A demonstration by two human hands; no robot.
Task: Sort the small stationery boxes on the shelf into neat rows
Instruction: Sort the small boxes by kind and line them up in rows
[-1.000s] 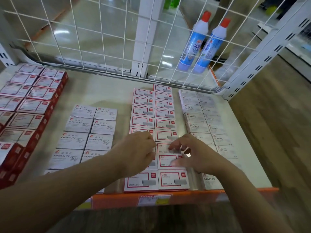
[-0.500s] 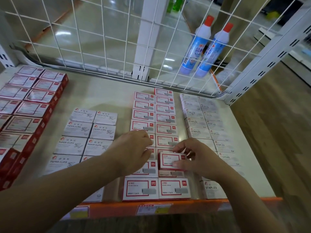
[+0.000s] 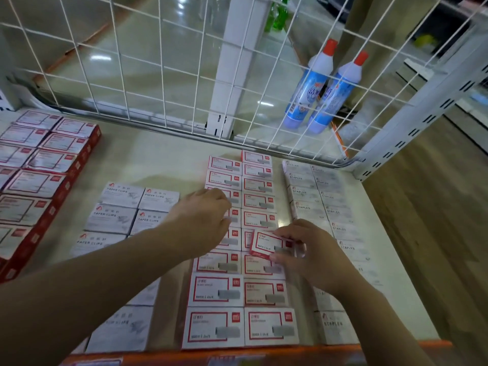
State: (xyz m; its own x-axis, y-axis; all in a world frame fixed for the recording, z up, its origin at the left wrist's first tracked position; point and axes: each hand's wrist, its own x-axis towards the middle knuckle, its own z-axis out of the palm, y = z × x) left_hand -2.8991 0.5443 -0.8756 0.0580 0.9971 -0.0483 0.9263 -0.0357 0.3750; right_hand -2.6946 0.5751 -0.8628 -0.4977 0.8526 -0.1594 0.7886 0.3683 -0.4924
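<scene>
Right hand (image 3: 311,256) has lifted one red-bordered staple box (image 3: 266,243) off the red-bordered double row (image 3: 239,294), pinching it tilted just above (realign pending, my read); left hand (image 3: 202,220), fingers curled, rests on that row's left column.

We're in a shop, at a display shelf (image 3: 158,165) with an orange front edge (image 3: 237,356) carrying price-tag strips. Stock lies in batches: paper-clip boxes (image 3: 121,194), red-framed staple boxes (image 3: 214,291), white staples boxes (image 3: 303,207), red-sided boxes (image 3: 34,183) far left. A white wire grid (image 3: 158,75) backs the shelf, a slotted upright (image 3: 412,136) stands at its right end, and two cleaner bottles (image 3: 322,88) stand beyond it, above a glossy floor (image 3: 163,38).
</scene>
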